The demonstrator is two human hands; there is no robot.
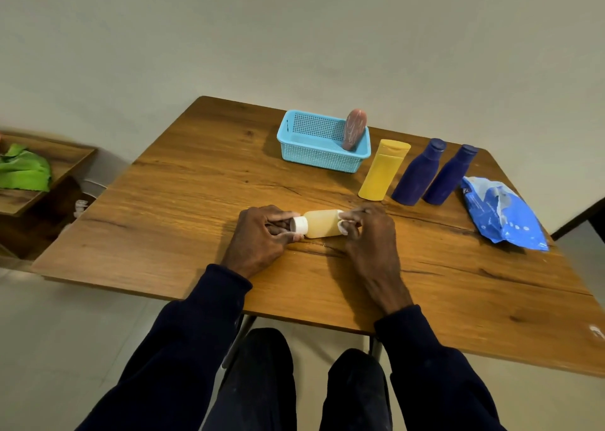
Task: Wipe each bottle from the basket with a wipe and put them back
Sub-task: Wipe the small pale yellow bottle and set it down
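Observation:
A small pale yellow bottle [322, 223] with a white cap lies sideways just above the table's middle. My left hand [262, 237] pinches its capped end. My right hand [368, 234] holds a white wipe [343, 224] against the bottle's base. A light blue basket [314, 153] stands at the back with a pink-brown bottle [354, 130] leaning inside it. To its right stand a yellow bottle [383, 169] and two dark blue bottles [417, 172] [449, 175].
A blue pack of wipes [502, 212] lies at the table's right edge. The wooden table [196, 185] ends close to my knees. A low wooden shelf with a green cloth [24, 170] stands to the left.

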